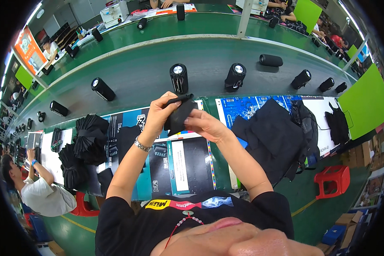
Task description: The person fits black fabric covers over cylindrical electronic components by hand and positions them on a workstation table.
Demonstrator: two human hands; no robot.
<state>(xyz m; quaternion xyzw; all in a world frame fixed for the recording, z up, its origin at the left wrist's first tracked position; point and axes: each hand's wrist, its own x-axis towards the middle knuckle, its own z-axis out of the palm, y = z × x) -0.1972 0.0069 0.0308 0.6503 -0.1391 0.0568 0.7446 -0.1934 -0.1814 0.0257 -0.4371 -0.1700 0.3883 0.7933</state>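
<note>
My left hand (161,112) pinches the top of a folded piece of black cloth (177,119), held up over the front edge of the grey conveyor belt. On the cloth's right side is my right hand (205,125), its fingers curled at the edge and slightly smeared; the fingertips appear to grip it. Just beyond the cloth stands a black cylindrical speaker (178,79) with a silver disc on its top end. A second upright speaker (235,77) is to its right. Below my hands lie flat printed cardboard sheets (158,168).
A pile of black cloth pieces (274,132) covers the table on my right; bundled black cloth (91,136) sits on my left. More speakers line the conveyor belt (136,70). A green panel (366,104) rises at the right. A co-worker (45,187) sits at the left, and a red stool (333,181) stands behind right.
</note>
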